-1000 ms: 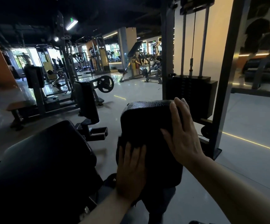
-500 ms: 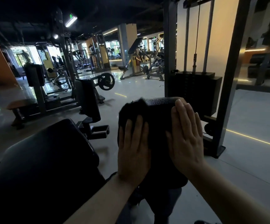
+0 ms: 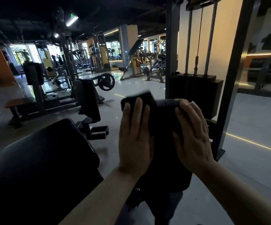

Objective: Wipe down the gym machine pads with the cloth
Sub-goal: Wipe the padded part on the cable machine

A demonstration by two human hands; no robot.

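A black upright machine pad (image 3: 164,127) stands in front of me at centre. My left hand (image 3: 135,138) lies flat on a dark cloth (image 3: 141,96), pressing it against the pad's upper left face; the cloth's top edge sticks up above my fingertips. On the pad's right edge rests my right hand (image 3: 193,135), fingers spread and flat, bracing it. The pad's lower part is hidden behind both hands and forearms.
A larger black pad (image 3: 39,159) sits at lower left. Behind the wiped pad stand a weight stack (image 3: 196,93) and its steel frame post (image 3: 232,78). Another padded machine (image 3: 87,98) and a barbell plate (image 3: 106,82) are at left centre on the shiny floor.
My left hand has slid the cloth upward along the pad, from its lower middle to its top left corner. The right hand has stayed on the pad's right edge.
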